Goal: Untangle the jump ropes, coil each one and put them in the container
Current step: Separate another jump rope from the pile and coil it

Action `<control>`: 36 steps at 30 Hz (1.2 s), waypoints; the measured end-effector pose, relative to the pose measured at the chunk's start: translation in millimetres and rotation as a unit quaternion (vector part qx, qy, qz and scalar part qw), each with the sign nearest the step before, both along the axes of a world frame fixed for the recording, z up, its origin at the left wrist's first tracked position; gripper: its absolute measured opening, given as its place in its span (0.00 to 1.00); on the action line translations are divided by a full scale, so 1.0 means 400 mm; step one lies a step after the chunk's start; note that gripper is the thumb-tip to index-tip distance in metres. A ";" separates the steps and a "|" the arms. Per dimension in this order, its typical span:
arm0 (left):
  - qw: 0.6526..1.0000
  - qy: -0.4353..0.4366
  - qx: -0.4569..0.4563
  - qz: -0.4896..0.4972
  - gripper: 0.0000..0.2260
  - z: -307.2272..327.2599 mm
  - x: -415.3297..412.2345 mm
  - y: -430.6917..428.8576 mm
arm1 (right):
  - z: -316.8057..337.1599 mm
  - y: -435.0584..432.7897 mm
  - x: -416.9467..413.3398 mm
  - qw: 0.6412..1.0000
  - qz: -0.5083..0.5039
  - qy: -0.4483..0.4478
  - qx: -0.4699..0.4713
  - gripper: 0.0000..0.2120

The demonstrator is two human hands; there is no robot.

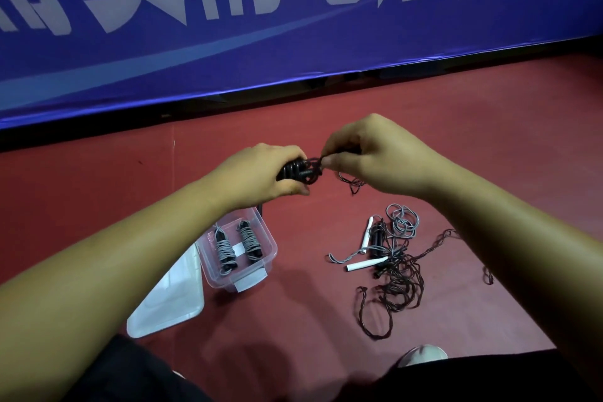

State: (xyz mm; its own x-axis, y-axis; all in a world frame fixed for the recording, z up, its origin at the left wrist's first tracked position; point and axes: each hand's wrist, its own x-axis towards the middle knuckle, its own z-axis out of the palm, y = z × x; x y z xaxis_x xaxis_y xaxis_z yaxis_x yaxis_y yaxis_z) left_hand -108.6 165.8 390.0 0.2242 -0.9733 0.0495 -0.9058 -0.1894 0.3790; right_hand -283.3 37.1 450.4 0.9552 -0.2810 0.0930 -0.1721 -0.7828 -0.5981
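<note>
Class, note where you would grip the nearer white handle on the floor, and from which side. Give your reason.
Pinch the white handle across its middle from above, probably. It lies flat on the floor; its left end is free, while its right end runs into the dark tangle.

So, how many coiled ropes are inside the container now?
2. The left coil and right coil lie side by side in the container. The black rope, in the left hand and right hand, is outside. None seems hidden.

The red floor [293,320] carries a clear container [257,258], its lid [169,300] and tangled ropes [394,271].
</note>
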 end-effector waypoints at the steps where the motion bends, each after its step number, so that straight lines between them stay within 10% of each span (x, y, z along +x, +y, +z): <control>1: 0.998 -0.068 -0.007 -0.012 0.17 0.004 -0.007 0.002 | -0.002 -0.006 0.002 1.000 -0.016 -0.017 0.004 0.06; 9: 0.998 -0.036 -0.031 -0.030 0.28 0.009 -0.064 0.011 | -0.035 -0.036 0.019 0.995 -0.067 -0.068 -0.005 0.06; 18: 0.981 0.160 -0.084 -0.069 0.12 0.026 -0.075 0.034 | -0.066 -0.053 0.027 0.989 -0.080 -0.062 0.106 0.06; 23: 0.850 0.491 -0.190 0.015 0.11 0.042 -0.081 0.022 | -0.064 -0.060 0.019 0.937 -0.096 -0.085 0.325 0.11; 28: 0.740 0.632 -0.223 0.057 0.15 0.039 -0.075 0.011 | -0.084 -0.052 0.022 0.906 -0.114 -0.076 0.400 0.10; 36: 0.704 0.668 -0.213 0.112 0.14 0.036 -0.064 0.001 | -0.042 -0.038 0.000 0.993 -0.070 0.000 0.093 0.08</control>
State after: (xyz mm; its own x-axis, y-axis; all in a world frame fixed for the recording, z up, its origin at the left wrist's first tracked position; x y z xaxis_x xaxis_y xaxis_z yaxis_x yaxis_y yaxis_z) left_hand -134.1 166.0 404.4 0.4927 -0.8670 -0.0739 0.3474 0.1181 0.9303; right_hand -283.5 22.0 433.8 0.9059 -0.4226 0.0281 -0.2702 -0.6277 -0.7300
